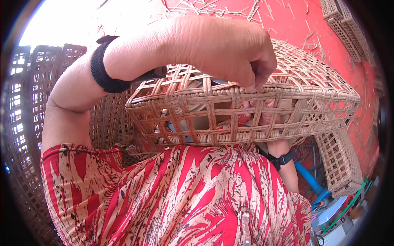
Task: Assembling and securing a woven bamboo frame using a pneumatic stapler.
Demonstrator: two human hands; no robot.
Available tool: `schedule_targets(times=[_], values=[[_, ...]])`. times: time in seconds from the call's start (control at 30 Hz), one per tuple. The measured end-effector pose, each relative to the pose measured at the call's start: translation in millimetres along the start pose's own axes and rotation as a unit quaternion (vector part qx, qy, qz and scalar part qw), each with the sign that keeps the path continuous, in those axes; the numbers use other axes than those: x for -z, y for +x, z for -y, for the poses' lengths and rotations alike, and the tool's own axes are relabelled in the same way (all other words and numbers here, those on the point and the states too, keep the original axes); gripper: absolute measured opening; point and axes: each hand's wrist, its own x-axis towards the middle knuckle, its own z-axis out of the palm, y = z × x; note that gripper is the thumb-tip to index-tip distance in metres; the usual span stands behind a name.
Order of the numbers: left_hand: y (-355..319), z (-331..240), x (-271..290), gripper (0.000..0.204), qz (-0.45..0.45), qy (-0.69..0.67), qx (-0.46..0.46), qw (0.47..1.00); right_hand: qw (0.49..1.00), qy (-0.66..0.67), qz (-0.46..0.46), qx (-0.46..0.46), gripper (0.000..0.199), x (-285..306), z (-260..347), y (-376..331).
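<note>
Woven basket in both hands, right one mostly hidden

Woven basket (234, 104) is mid-frame, in front of the person's torso, side lattice facing the camera. Left hand (234, 49) comes over the top; its fingers are curled down and pinch the braided rim, exact strand blocked by the knuckles. Right hand (266, 119) is behind the lattice, seen only in bits through the gaps; can't tell if its fingers grip or just touch. Dark tool (159, 73) pokes out under the left wrist, most of it covered, type unclear. Left forearm also blocks part of the basket top.

Red floor (349, 80), loose pale strips (254, 12) scattered toward the top. Upper left blown out by glare; corners black from the lens.

Around: brown woven pieces (45, 102) stand along the left, cut by the rim. More baskets (342, 24) upper right, also cut off. Narrow woven basket (338, 160) at right, near a blue tube (308, 178) and green cord (344, 211); clutter below those is too distorted to name. Patterned red shirt (176, 197) fills the bottom.
</note>
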Motion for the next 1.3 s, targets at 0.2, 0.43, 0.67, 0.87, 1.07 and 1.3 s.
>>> schedule_targets(times=[0.2,0.43,0.67,0.87,1.07,1.3], values=[[8.9,-8.3,0.2,0.007,0.013,0.147,-0.052,0.988,1.0,-0.011,0.006,0.007,0.049,0.2,-0.9,5.1],[23.3,-27.9,6.6,0.009,0.158,0.176,-0.052,0.97,1.0,-0.022,0.017,0.006,0.05,4.7,-0.3,1.5],[17.6,-10.4,-1.4,0.027,0.08,0.069,-0.023,0.994,0.999,-0.033,0.036,0.01,0.05,4.6,-3.1,4.7],[-19.2,-2.2,-27.6,0.037,-0.095,0.126,0.052,0.986,0.997,-0.047,0.061,0.009,0.05,-2.1,-7.0,13.5],[-32.3,-2.5,-54.8,0.039,-0.184,0.205,0.084,0.958,0.996,-0.04,0.075,0.004,0.051,-9.0,-6.9,33.4],[-26.0,13.9,-93.0,0.045,-0.309,0.175,0.147,0.923,0.994,-0.053,0.098,0.007,0.051,-23.2,-10.1,52.2]])
